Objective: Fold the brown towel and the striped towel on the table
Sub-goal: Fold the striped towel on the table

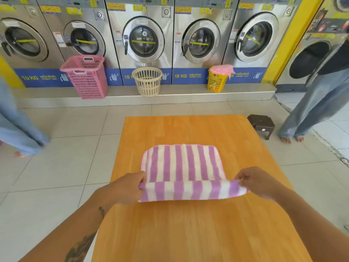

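On the bench [188, 233], striped towel [181, 163] lying half folded, my left hand [128, 188] and right hand [258, 183] each pinching its raised near edge.

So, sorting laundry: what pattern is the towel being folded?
Purple and white stripes on the striped towel, head view.

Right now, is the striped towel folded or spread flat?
Partly folded: the striped towel lies on the table, near edge lifted by left hand and right hand.
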A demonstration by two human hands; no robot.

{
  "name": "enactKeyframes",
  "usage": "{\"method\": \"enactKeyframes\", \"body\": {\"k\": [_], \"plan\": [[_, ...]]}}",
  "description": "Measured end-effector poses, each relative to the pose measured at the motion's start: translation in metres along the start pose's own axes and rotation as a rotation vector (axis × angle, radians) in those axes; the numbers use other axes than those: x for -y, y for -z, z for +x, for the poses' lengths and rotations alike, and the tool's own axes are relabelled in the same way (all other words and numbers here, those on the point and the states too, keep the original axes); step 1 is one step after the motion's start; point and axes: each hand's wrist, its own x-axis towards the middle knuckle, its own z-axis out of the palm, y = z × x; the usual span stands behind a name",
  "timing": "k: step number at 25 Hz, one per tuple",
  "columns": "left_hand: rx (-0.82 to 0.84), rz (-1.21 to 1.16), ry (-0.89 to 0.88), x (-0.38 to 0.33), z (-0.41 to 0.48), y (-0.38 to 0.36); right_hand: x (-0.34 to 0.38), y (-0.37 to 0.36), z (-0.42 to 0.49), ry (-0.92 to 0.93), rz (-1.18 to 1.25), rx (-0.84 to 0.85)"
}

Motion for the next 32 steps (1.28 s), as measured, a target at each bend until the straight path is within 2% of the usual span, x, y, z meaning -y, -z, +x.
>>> {"method": "enactKeyframes", "body": {"k": [2, 7, 16, 18, 21, 23, 27, 29, 32], "plan": [[-0.027, -0.037, 0.032, 0.003, 0.001, -0.001, 0.003, -0.005, 0.003, 0.003, -0.020, 0.017], [-0.435, -0.234, 0.020, -0.002, 0.016, 0.010, 0.024, -0.005, 0.025, 0.072, 0.068, -0.140], [-0.635, -0.378, 0.180, -0.005, 0.088, 0.007, 0.023, -0.025, 0.116, -0.084, 0.111, -0.213], [-0.695, -0.314, 0.197, -0.009, 0.101, 0.005, 0.013, -0.035, 0.129, -0.110, 0.041, -0.210], [-0.842, 0.076, 0.157, -0.021, 0.107, -0.014, 0.006, -0.054, 0.136, 0.113, -0.312, -0.168], [-0.787, 0.189, 0.162, -0.039, 0.103, -0.040, 0.016, -0.066, 0.135, 0.280, -0.394, -0.076], [-0.379, 0.202, 0.423, -0.081, 0.095, -0.096, 0.022, -0.084, 0.120, 0.329, -0.616, -0.065], [-0.277, 0.216, 0.380, -0.086, 0.101, -0.098, 0.018, -0.079, 0.112, 0.225, -0.639, -0.009], [-0.238, 0.264, 0.129, -0.076, 0.122, -0.073, 0.013, -0.070, 0.094, -0.014, -0.312, 0.116]]}}
